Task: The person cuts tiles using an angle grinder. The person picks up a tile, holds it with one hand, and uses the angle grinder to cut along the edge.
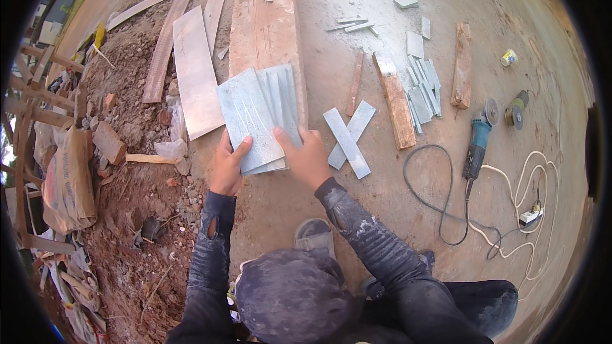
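A fanned stack of grey-blue stone tiles [247,111] is in both my hands, its far part over a wide wooden plank [260,31]. My left hand [227,162] is closed on the near left edge, thumb on the top tile. At the near right edge my right hand [305,156] grips the stack, thumb on top and fingers mostly hidden beneath. Pale scratch lines run across the top tile. Right of the stack, two narrow tile strips [349,141] lie crossed on the ground.
Cut tile strips [421,92] lie beside a wooden block [395,102]. An angle grinder [477,146] rests at right, another grinder [517,111] beyond it, with cords looping to a white power strip [531,216]. At left are boards [196,73], rubble and a torn sack [69,178].
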`<state>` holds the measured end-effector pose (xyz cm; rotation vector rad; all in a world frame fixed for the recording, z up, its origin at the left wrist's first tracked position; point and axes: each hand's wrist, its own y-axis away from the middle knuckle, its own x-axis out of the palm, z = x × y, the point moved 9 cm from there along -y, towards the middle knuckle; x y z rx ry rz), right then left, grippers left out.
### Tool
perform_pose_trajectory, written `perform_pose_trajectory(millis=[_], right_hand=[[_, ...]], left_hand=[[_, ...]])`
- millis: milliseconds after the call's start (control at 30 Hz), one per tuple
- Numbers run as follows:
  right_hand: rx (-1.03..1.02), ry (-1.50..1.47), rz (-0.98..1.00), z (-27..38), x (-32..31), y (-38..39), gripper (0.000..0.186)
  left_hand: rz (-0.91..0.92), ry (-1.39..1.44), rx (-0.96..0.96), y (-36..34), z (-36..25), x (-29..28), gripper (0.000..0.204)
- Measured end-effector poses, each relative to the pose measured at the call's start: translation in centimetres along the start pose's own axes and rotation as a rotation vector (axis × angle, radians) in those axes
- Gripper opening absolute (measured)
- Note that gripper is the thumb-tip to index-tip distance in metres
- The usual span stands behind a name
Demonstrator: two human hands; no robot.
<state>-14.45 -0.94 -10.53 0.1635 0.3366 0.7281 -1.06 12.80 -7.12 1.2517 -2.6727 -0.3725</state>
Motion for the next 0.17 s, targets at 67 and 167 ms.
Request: perform_pose_trajectory(millis=[67, 167], right_hand=[[0.010, 0.026, -0.053, -0.9, -0.9, -1.0, 0.093], [0.111, 0.073, -0.005, -1.6, -0.6, -2.1, 0.087]], left_hand=[[0.026, -0.045, -0.009, -0.5, 0.1, -0.4, 0.062], [-0.019, 0.001, -0.055, -1.5, 0.3, -1.0, 0.071]])
